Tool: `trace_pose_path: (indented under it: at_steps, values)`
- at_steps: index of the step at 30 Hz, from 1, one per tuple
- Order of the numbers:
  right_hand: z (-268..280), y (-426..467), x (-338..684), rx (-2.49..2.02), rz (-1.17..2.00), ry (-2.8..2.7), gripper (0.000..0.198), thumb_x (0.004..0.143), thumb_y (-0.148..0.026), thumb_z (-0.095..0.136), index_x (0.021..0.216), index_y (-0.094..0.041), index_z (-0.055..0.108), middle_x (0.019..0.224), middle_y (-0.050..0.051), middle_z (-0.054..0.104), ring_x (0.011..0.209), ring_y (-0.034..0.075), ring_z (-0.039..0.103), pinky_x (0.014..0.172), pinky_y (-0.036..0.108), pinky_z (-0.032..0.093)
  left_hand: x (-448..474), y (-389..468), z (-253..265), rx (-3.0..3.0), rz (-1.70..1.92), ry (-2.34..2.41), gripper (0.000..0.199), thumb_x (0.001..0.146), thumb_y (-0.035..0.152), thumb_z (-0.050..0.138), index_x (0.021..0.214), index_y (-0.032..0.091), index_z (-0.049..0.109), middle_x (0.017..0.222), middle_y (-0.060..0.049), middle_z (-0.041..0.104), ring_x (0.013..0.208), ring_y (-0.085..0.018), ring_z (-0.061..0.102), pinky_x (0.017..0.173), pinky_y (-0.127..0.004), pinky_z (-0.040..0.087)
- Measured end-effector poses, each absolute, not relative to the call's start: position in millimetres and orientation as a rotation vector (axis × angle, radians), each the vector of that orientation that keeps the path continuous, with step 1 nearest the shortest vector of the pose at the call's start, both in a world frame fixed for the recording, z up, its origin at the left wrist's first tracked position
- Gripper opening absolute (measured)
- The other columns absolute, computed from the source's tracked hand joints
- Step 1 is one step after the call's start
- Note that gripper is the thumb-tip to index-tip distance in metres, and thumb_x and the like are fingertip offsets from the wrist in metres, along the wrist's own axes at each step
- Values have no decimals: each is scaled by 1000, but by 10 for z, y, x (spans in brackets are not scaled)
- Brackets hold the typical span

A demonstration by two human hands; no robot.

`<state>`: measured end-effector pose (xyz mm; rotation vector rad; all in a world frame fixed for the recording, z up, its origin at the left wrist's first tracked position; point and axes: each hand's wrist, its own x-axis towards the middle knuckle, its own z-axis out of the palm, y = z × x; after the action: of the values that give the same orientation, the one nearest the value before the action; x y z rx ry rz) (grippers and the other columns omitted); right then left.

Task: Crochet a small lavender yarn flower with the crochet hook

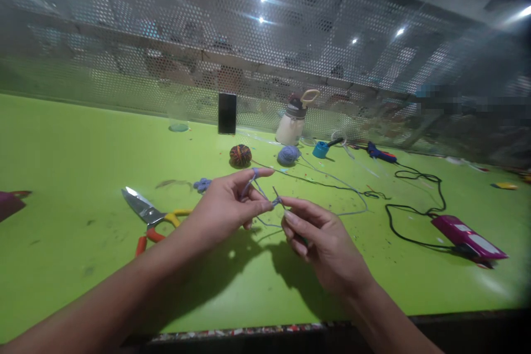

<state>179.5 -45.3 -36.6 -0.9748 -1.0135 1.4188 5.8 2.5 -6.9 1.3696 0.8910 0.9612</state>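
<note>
Left hand (219,204) pinches small blue-yarn stitchwork (276,202); right hand (326,238), at four o'clock, grips a thin metal hook (274,192). Few stitches show; most seem left.

Green tabletop (95,160), scissors (150,214), multicoloured yarn ball (240,155), blue yarn ball (288,155), upright phone (227,114), bottle (290,129)

A compact, round ball of periwinkle-blue yarn (288,155) sits wound, its loose strand (352,213) curving out to the ball's right and back in front. Nearer than the ball, the left hand (232,199) wears yarn round its index finger and pinches a tiny stitched piece (275,202); the right hand (319,238) holds a slim, tilted crochet hook (276,194) against it.
</note>
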Motion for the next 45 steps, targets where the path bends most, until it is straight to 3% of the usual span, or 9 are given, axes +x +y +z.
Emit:
trace_pose_path:
  at_steps: [6, 12, 15, 20, 25, 35, 41, 45]
  values:
    - [-371, -461, 1750, -941, 1471, -935, 22, 78, -25, 76, 100, -20, 74, 58, -5, 55, 38, 2, 37, 37, 16, 21, 72, 43, -74, 1290, 967, 864, 77, 69, 19, 79, 140, 17, 48, 64, 5, 61, 46, -7, 44, 42, -19, 37]
    - [-411, -469, 1718, -967, 1407, -989, 24, 80, -25, 75, 104, -21, 74, 60, -4, 56, 41, 3, 40, 38, 17, 23, 84, -7, -44, 1243, 1047, 887, 64, 73, 18, 76, 133, 15, 54, 75, 2, 63, 45, -3, 42, 41, -18, 32]
    - [-418, -472, 1734, -1005, 1366, -1038, 25, 82, -27, 74, 106, -22, 73, 61, -4, 56, 43, 4, 41, 39, 17, 24, 78, -8, -30, 1274, 1041, 913, 60, 73, 18, 76, 130, 15, 57, 71, 4, 60, 45, -4, 42, 41, -19, 31]
    - [-378, -469, 1782, -1034, 1304, -1161, 31, 84, -29, 72, 115, -24, 71, 60, -5, 51, 46, 5, 36, 40, 19, 24, 51, 45, -55, 1203, 987, 913, 40, 68, 17, 79, 106, 11, 69, 60, 7, 53, 45, -4, 42, 44, -19, 30]
    - [-359, -454, 1796, -1033, 1313, -1186, 35, 85, -29, 70, 120, -24, 68, 59, -5, 49, 46, 6, 33, 41, 20, 21, 34, 71, -72, 1066, 915, 842, 27, 64, 17, 83, 89, 12, 74, 67, 3, 60, 49, -3, 43, 48, -20, 31]
    - [-384, -410, 1732, -969, 1425, -1023, 30, 83, -24, 72, 113, -24, 71, 60, -4, 50, 46, 6, 34, 41, 20, 17, 23, 39, -27, 994, 959, 815, 34, 70, 17, 78, 103, 14, 74, 76, -1, 66, 52, -5, 46, 53, -22, 35]
    - [-422, -441, 1753, -949, 1373, -1076, 27, 85, -23, 71, 112, -26, 72, 61, -4, 50, 50, 7, 37, 41, 19, 21, 16, 31, -26, 1036, 990, 807, 21, 79, 22, 66, 97, 14, 75, 72, -2, 64, 53, -7, 48, 50, -21, 33]
    - [-412, -455, 1763, -963, 1373, -1080, 28, 85, -24, 71, 113, -28, 72, 61, -4, 50, 49, 6, 35, 41, 19, 21, -1, 31, -63, 1083, 976, 780, 27, 77, 23, 69, 102, 16, 75, 80, -3, 66, 58, -9, 47, 53, -23, 33]
